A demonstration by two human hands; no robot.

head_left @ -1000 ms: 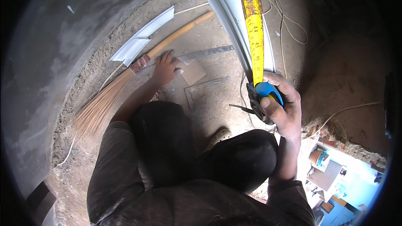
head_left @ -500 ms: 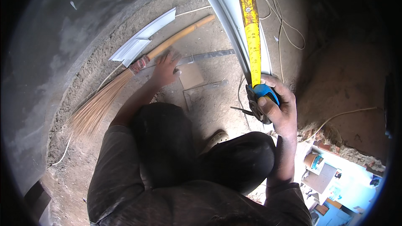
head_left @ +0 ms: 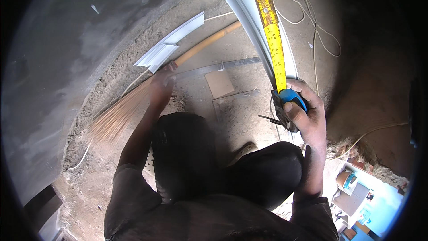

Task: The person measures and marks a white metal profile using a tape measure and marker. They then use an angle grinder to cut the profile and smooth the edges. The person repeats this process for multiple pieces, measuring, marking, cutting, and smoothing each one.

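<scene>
My right hand (head_left: 307, 111) is closed around a blue and black tape measure (head_left: 292, 100). Its worn yellow blade (head_left: 273, 35) is pulled out and runs away from me along a long white trim strip (head_left: 240, 6). On the left, my left hand (head_left: 163, 82) lies over the bound neck of a broom, and its fingers are blurred and partly hidden. The broom's wooden handle (head_left: 207, 43) shows beyond the hand, and its straw bristles (head_left: 120, 118) fan out towards the near left.
Short white trim offcuts (head_left: 171, 40) lie beside the broom handle. A flat metal bar (head_left: 209, 68) and a brown square tile (head_left: 220, 84) rest on the dusty floor. At the far right a pale cable (head_left: 314, 27) lies in loops. A drop-off with a lit lower area (head_left: 356, 196) is at the near right.
My left hand has shifted left and nearer, from beside the broom's neck to over its binding. The right hand keeps its hold on the tape measure. The whole view has shifted slightly.
</scene>
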